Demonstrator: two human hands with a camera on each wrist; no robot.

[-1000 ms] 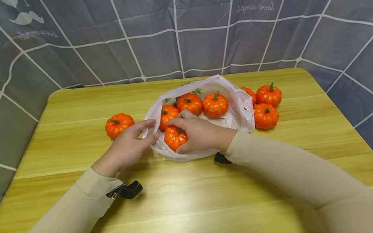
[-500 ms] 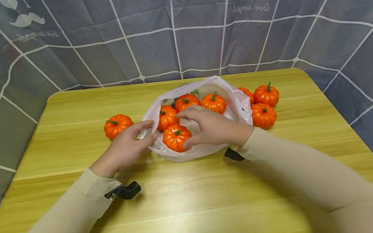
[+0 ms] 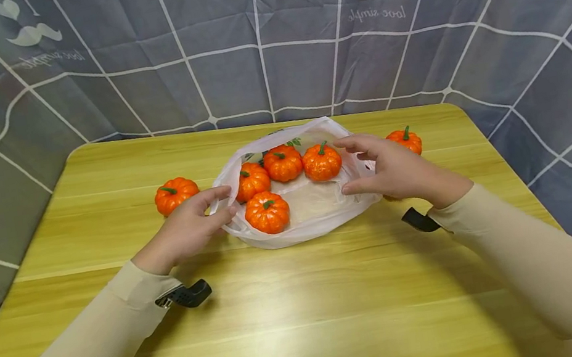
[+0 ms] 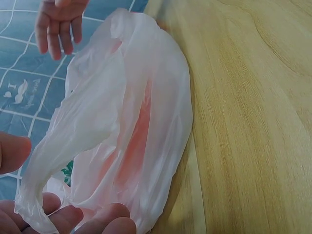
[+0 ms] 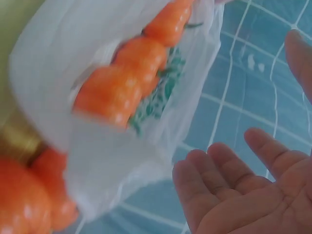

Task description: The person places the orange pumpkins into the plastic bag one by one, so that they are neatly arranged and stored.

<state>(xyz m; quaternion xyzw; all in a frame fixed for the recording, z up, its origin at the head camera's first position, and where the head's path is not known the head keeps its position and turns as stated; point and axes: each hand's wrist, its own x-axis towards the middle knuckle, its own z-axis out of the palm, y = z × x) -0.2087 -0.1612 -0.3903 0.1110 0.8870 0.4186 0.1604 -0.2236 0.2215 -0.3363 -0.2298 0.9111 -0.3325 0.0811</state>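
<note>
Grey-blue, white-lined fabric backdrop (image 3: pixel 237 80) behind yellow wood-grain table (image 3: pixel 276 330). We see left hand (image 3: pixel 188 228), thumb and fingers parted, fingers touching rim of thin white plastic bag (image 3: pixel 290 237), mouth gaping. Right hand (image 3: pixel 400 171) released, holding nothing, over bag's right side. Left to right: glossy orange ribbed pumpkin with green stem (image 3: pixel 175 195) just beyond left hand; four pumpkins (image 3: pixel 267 212) inside bag; further pumpkins (image 3: pixel 408 141) right of bag, partly blocked by right hand. Mirrored backdrop lettering (image 3: pixel 378 13): "love simple", below moustache, heart, "I". Green leafy print (image 5: pixel 168 90) on bag.
</note>
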